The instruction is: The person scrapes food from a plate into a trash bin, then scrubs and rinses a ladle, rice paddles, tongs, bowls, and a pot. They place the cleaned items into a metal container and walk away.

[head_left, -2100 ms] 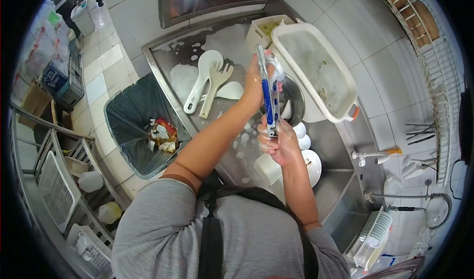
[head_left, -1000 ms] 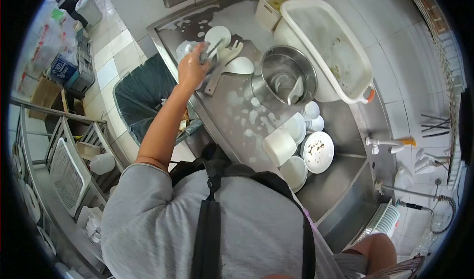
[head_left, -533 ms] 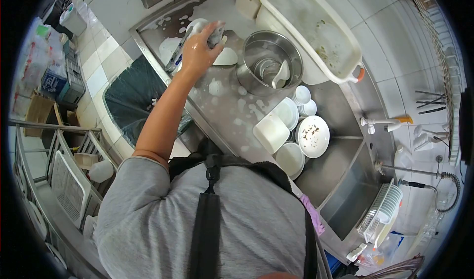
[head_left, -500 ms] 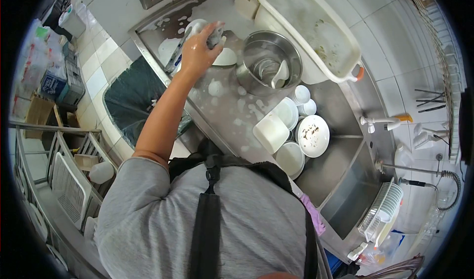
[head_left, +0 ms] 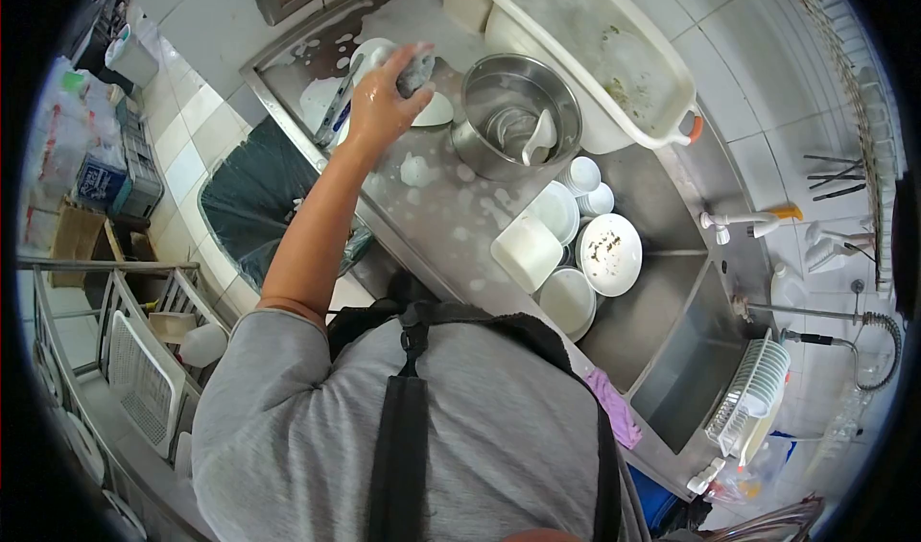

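The blue tool (head_left: 341, 120) lies on the worktop (head_left: 451, 245), so your left hand (head_left: 382, 106), beside it, grips just the grey scrubber (head_left: 415, 75); I cannot tell how your unseen right hand is.

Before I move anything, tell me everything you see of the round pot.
The round pot is shiny, silvery, steel-like metal, deep and straight-sided, with no lid or visible handle. It stands upright on the metal counter, beside the large white tub; whether they touch is unclear. A white spoon-like utensil leans inside. No hand touches it.
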Demonstrator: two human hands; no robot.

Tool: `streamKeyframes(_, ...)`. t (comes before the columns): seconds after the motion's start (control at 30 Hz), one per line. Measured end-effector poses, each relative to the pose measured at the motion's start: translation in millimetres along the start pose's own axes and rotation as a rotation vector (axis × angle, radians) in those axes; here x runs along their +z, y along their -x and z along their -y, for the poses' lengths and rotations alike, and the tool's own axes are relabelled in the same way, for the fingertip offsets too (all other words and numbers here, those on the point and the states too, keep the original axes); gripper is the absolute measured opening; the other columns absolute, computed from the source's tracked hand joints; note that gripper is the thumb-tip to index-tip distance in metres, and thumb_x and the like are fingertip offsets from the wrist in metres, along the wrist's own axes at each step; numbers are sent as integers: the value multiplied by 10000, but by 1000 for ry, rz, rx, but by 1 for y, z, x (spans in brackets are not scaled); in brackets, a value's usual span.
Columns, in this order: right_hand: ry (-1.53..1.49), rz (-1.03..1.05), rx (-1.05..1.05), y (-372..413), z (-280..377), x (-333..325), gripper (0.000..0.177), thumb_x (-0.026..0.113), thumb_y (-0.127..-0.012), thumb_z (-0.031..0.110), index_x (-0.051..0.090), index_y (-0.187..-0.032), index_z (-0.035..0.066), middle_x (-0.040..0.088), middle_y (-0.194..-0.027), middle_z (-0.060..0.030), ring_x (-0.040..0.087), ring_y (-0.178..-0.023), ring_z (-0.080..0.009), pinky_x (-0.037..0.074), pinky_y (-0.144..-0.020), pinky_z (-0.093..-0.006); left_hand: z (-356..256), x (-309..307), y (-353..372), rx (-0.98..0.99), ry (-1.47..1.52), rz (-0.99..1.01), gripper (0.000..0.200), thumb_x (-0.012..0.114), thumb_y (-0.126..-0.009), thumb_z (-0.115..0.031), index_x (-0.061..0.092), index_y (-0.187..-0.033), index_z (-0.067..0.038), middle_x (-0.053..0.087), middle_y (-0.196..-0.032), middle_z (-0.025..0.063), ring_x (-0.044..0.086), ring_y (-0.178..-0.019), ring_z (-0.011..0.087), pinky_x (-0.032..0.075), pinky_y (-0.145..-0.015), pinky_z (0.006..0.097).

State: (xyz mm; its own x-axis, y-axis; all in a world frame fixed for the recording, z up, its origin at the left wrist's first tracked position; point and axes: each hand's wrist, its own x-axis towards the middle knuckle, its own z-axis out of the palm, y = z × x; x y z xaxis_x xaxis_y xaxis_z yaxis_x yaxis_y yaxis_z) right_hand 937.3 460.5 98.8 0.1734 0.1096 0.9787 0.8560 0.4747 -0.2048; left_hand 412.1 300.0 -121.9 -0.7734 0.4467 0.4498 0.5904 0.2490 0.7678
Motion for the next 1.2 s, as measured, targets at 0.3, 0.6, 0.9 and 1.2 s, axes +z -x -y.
streamKeyframes(0.3, 36, 2, 7, 0, -6, -10, 438, 347, -969, 278, 434, -1316, 25, 537, -1239, -161, 569, -1101, -270, 520, -849, -365, -48, 37, -31, 290, -36, 93, 511, 655, -734, -210, 564, -1237, -203, 626, -1073, 122, 606, -908, 315, 479, -802, 369)
streamKeyframes(0.6, 101, -21, 11, -3, -11, -18, 436, 345, -970, 272, 427, -1326, 34, 545, -1229, -154, 581, -1088, -265, 530, -832, -363, -38, 114, -59, 330, -119, 493, 516, 632, -716, -243, 561, -1228, -231, 612, -1086, 112, 591, -991, 318, 481, -835, 414)
streamKeyframes(0.9, 175, -43, 32, -4, -11, -23, 434, 343, -971, 266, 420, -1336, 43, 553, -1220, -147, 593, -1074, -260, 540, -816, -361, -82, 176, -33, 367, -868, 889, 641, 698, -689, -263, 490, -1266, -76, 536, -1251, 166, 514, -1115, 399, 455, -895, 476)
streamKeyframes(1.2, 378, -105, 70, -17, 23, -14, 434, 341, -972, 260, 413, -1346, 52, 560, -1210, -140, 605, -1060, -255, 549, -799, -359, -4, 183, -85, 336, -540, 898, 525, 652, -685, -163, 572, -1203, -151, 654, -1036, 167, 634, -954, 340, 502, -819, 429)
